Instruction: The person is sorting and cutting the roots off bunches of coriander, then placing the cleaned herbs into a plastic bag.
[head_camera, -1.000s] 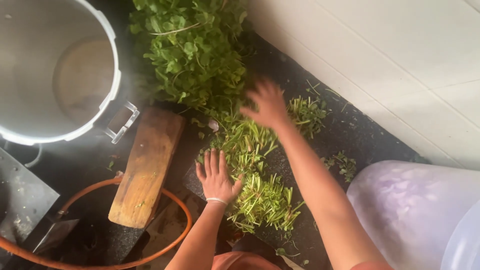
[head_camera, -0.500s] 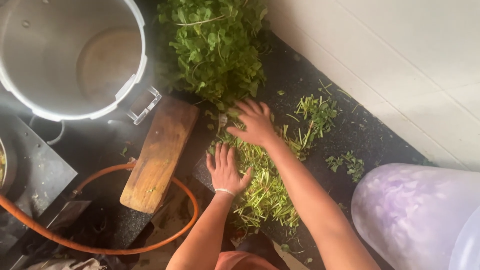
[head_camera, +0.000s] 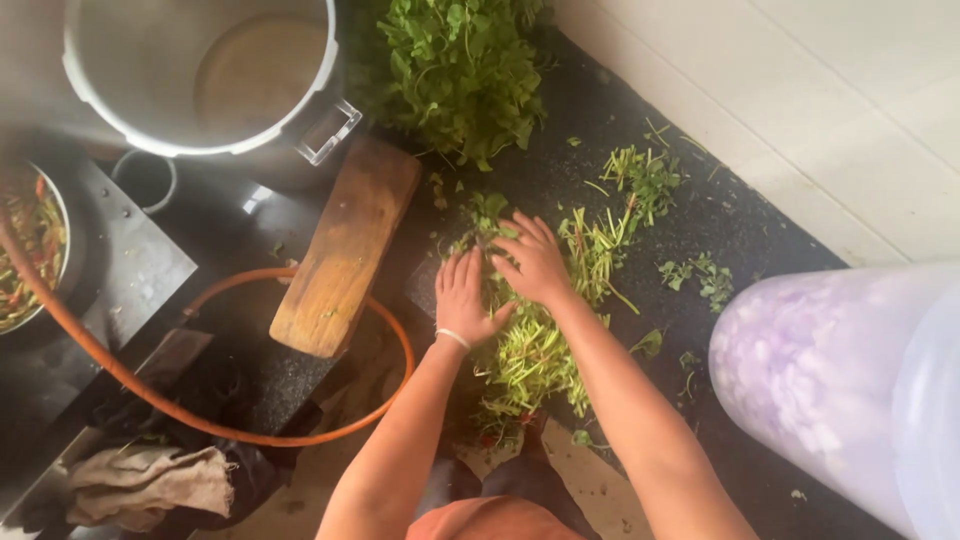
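1. Down on the dark floor (head_camera: 760, 210), seen from the head camera, both hands lie flat on a loose heap of cut green stems (head_camera: 540, 350). The left hand (head_camera: 462, 300) is spread, palm down, fingers released and resting on the left edge of the heap; a thin white band circles its wrist. The right hand (head_camera: 535, 262) sits just beside it, fingers splayed and slightly curled over the stems, pressing on them rather than clenched round anything.

2. Same view, further out: a big bunch of leafy greens (head_camera: 462, 70) lies whole above the hands, near the wall. Small clumps of stems (head_camera: 640, 180) are scattered to the right, apart from the main heap.

3. Judging from how things lie, a fair share is already cut or plucked and lies in one heap under the hands, while the leafy bunch looks untouched, so much seems left.

4. Around them: a wooden board (head_camera: 345, 250) lies tilted left of the heap, a large metal pot (head_camera: 200, 70) stands beyond it, an orange hose (head_camera: 300, 420) loops over the floor, a crumpled cloth (head_camera: 150, 480) lies bottom left, and a pale purple plastic container (head_camera: 840, 380) stands at the right.
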